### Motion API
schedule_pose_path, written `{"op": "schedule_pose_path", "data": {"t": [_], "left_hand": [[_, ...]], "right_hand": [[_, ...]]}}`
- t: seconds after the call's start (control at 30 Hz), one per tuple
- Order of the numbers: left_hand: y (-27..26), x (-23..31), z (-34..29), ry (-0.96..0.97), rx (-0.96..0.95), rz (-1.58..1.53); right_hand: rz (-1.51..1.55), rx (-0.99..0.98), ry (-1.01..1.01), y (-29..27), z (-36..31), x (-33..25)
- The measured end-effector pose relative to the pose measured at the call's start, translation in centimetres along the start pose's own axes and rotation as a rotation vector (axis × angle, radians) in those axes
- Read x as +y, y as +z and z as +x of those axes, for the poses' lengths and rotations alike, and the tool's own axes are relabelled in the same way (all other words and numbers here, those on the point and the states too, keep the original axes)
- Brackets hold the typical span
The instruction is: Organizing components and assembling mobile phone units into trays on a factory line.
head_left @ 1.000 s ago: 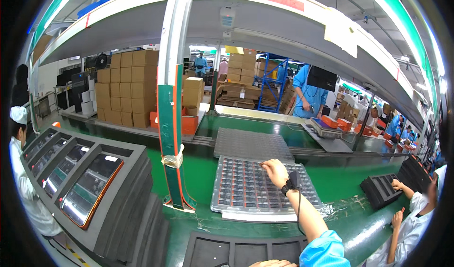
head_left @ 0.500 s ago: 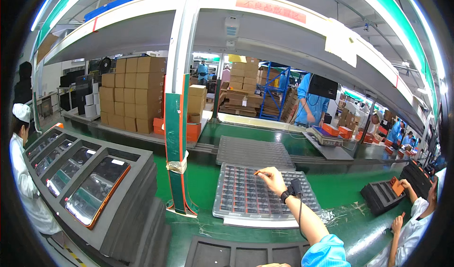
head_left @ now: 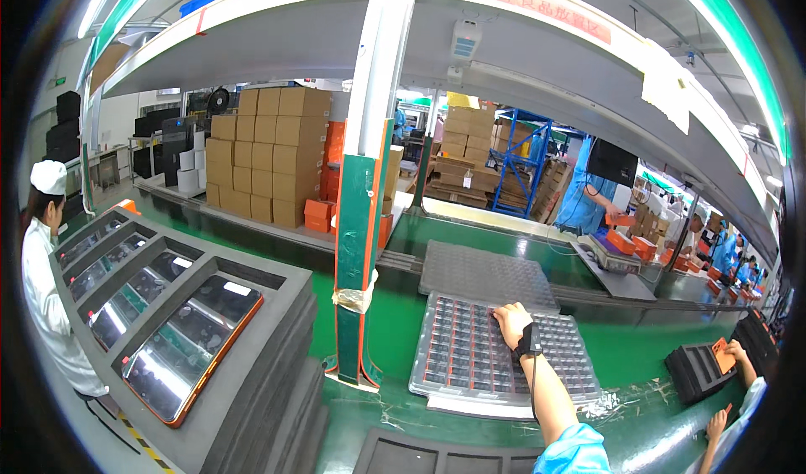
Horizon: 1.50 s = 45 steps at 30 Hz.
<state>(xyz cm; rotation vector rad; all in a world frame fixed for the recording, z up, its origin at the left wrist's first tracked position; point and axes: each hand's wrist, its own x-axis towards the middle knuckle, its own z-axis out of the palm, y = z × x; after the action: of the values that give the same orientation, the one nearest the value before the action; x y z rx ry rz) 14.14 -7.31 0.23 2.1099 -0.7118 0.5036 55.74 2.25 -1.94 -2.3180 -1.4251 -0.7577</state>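
Compartmented tray (head_left: 420, 382) of small dark parts (head_left: 453, 348) lies near the far edge of the green counter (head_left: 631, 348), right hand (head_left: 514, 327) bent over it, fingers close together, any hold hidden; left hand out of view. Probably light and bendy, it calls for support at opposite rims.

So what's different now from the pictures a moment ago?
The view has swung left. The left hand has left the picture's lower edge. The small piece at the right hand's fingertips is no longer visible. A co-worker's hand has an orange piece, absent at first. The compartment tray and stacked foam trays stayed put.
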Motion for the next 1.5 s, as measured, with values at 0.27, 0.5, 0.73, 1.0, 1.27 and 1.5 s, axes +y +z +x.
{"op": "schedule_pose_path", "data": {"t": [0.27, 0.5, 0.73, 1.0, 1.27, 1.5], "left_hand": [[-0.9, 0.4, 0.2, -0.05, -0.052, 0.024], [-0.8, 0.4, 0.2, -0.051, -0.047, 0.016], [-1.1, 0.5, 0.5, -0.041, -0.043, 0.021], [-1.3, 1.3, 0.7, -0.027, -0.043, 0.018], [-0.6, 2.1, 0.2, -0.3, 0.183, -0.108], [0.9, 1.6, 1.0, -0.299, 0.282, -0.131]], "right_hand": [[0.159, -0.063, -0.042, 0.0, 0.2, 0.5], [0.124, -0.094, -0.072, -0.1, 0.3, 1.3], [0.023, -0.111, -0.132, 1.9, 0.7, 2.1], [0.684, 0.139, 0.152, -5.5, -3.2, -0.7], [1.218, -0.099, 0.462, -26.1, -21.8, -12.2], [0.9, 0.193, 0.197, -30.7, -29.7, -17.7]]}}
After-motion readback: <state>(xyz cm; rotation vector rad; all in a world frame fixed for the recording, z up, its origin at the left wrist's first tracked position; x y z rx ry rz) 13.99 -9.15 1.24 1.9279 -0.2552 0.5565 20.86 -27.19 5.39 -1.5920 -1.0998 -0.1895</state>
